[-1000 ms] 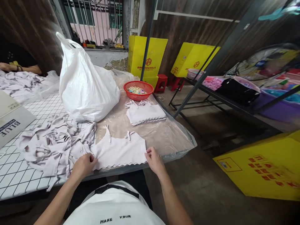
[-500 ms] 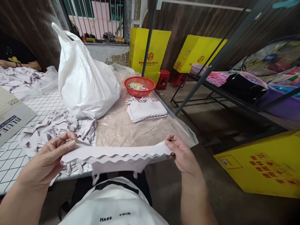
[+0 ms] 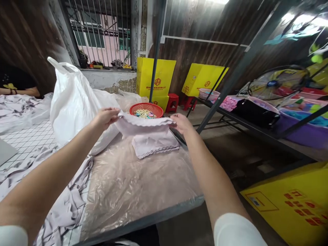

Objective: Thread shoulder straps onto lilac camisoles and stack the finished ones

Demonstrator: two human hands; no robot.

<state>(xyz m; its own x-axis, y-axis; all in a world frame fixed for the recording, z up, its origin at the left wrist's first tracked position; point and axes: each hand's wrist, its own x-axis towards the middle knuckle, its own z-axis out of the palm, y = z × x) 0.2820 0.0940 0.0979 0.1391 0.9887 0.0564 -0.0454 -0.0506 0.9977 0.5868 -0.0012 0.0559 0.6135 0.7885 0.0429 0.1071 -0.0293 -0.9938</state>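
Note:
Stretched between my two hands is a pale lilac strappy top [image 3: 146,127] with a wavy edge along its upper side. Its left end is pinched by my left hand [image 3: 107,118], its right end by my right hand [image 3: 180,123]. The top hangs above a neat stack of the same tops [image 3: 156,146], whose wavy edges face me and whose far side is hidden behind it. Just past the stack stands a red basket [image 3: 160,108] with small coloured pieces in it. A clear plastic sheet [image 3: 138,191] lies under the stack.
A big white plastic bag [image 3: 74,102] stands left of the stack. Loose lilac tops [image 3: 69,205] are heaped on the grid-patterned table at left. A metal rack [image 3: 256,126] with tubs runs along the right, near a yellow box [image 3: 289,201]. Another person [image 3: 17,82] sits far left.
Both hands have moved forward, away from my body, carrying the strappy top from the table's front edge to above the stack. My view has tilted up a little.

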